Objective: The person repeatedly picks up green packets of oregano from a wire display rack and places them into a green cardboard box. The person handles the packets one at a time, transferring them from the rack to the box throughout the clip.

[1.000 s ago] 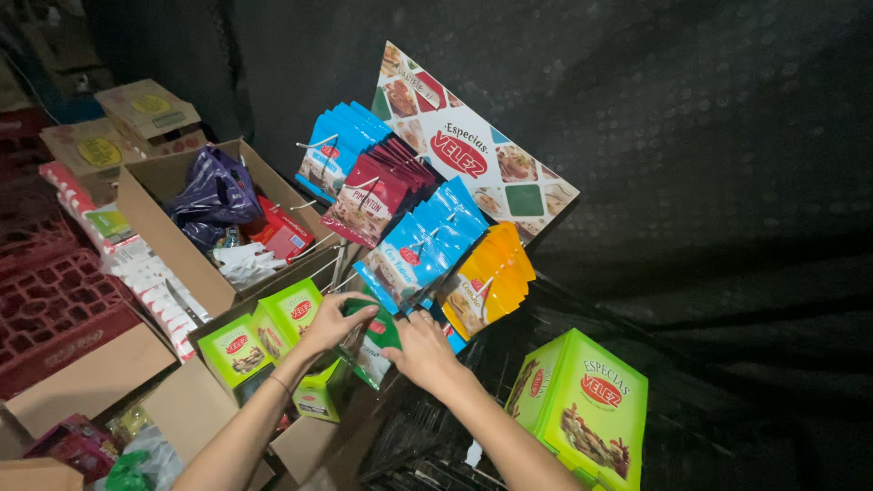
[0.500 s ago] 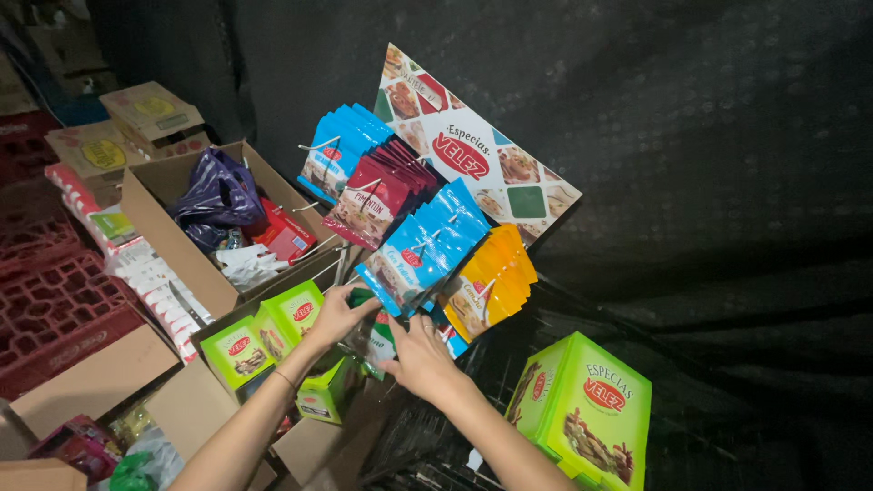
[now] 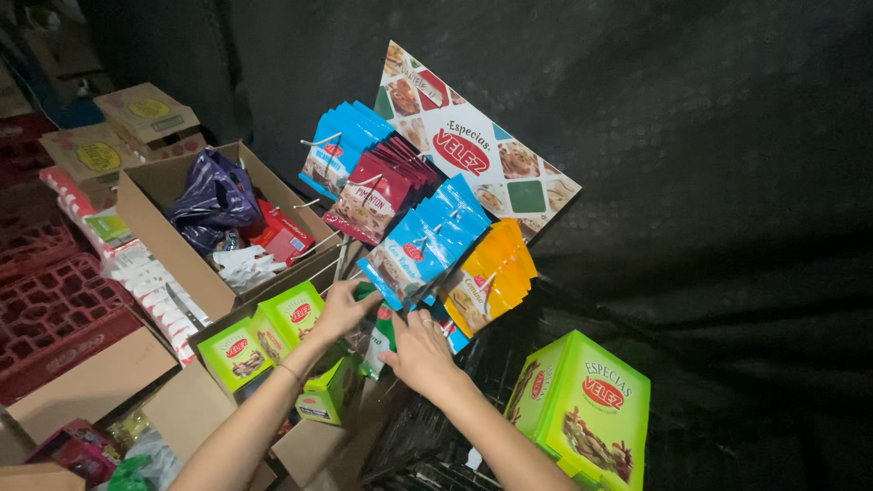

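Fingers of both hands, left hand [image 3: 341,309] & right hand [image 3: 420,350], pinch green sachets [image 3: 380,329] low on the display rack [image 3: 338,264], under blue packets [image 3: 423,244]. Sachets look light, soft, prob. crinkly; best gripped by top edge nr hook hole.

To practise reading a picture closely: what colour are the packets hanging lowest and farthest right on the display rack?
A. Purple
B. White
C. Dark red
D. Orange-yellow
D: the orange-yellow packets hang at the rack's lower right, below the blue packets; the dark red packets hang higher and to the left.
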